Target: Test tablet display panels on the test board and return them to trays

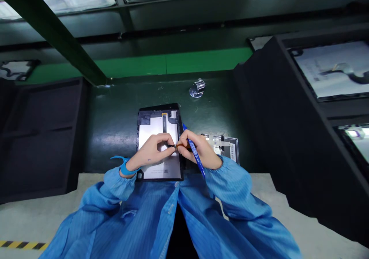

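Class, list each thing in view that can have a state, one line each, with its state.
Left hand, pinching a dark cable end
Right hand, pinching an orange strip
Blue pen, slanted in the right hand
Screen panel, flat, pale side up
Blue wristband, on the left wrist
Right tray, loaded with panels

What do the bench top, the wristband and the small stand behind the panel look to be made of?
Bench top: dark green, probably a coated surface or mat; soft sheen, light scuffs.
Wristband: bright blue, smooth, likely plastic or elastic; its loose end sticks out.
Small stand: seemingly clear plastic or shiny metal, given its bright glints; the view leaves it open.
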A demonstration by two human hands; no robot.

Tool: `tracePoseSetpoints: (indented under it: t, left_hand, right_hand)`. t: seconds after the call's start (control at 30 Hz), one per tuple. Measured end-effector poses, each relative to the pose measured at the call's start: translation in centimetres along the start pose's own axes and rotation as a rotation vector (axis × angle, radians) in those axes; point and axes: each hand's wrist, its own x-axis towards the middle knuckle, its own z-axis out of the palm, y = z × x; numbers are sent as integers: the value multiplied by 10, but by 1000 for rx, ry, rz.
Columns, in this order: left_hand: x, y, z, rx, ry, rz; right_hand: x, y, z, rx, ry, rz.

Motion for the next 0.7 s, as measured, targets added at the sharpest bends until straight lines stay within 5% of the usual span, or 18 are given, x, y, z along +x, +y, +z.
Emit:
tracePoseSetpoints:
  t: [0.1,0.2,0.3,0.5,0.7]
  left_hand:
    - [-22,-2,-22,60,134,-75]
    - [-46,-15,-42,412,411,-346]
    - [-57,-36,-48,631,411,-529]
    - [-58,-55,-54,189,203,-539]
    - [-66,2,-90,-320,275,-687]
  right_hand:
    - [6,0,-17,-34,113,24]
    - [28,14,-49,-294,297,-19]
    - [58,39,-78,-687,349,-31]
    - [92,72,-90,-1000,197,-39]
    - [100,70,-95,-1034,263,-48]
